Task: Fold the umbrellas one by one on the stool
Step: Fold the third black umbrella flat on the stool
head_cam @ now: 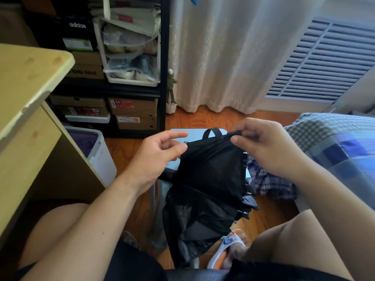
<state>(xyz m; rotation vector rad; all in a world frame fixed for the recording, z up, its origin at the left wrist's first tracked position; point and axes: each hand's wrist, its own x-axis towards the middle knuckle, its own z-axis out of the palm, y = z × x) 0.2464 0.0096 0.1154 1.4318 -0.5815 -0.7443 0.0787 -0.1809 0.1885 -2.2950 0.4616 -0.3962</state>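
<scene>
Both hands are up over the pale blue stool (178,132), working a black umbrella (209,179) between them. Her or his right hand (265,145) is clamped on the canopy's top edge, thumb and curled fingers pinching a bunched ridge of the black cloth just beside a small black strap loop (213,131). Over on the other side, the left hand (156,155) pinches the canopy's left edge between thumb and a bent finger, while the index finger sticks out straight and apart from the cloth.

That umbrella hangs down from the two grips, its fabric spread flat at the top and crumpled lower down between the person's knees, with the metal rib tips (246,191) showing along its right edge. Much of the stool is hidden behind it.

A plaid cloth (269,177) lies to the right on the wooden floor (129,147), near a checked bed cover (332,138). On the left stands a light wood surface (28,78), and behind are shelves of shoe boxes (132,107) and a white curtain (233,53).
</scene>
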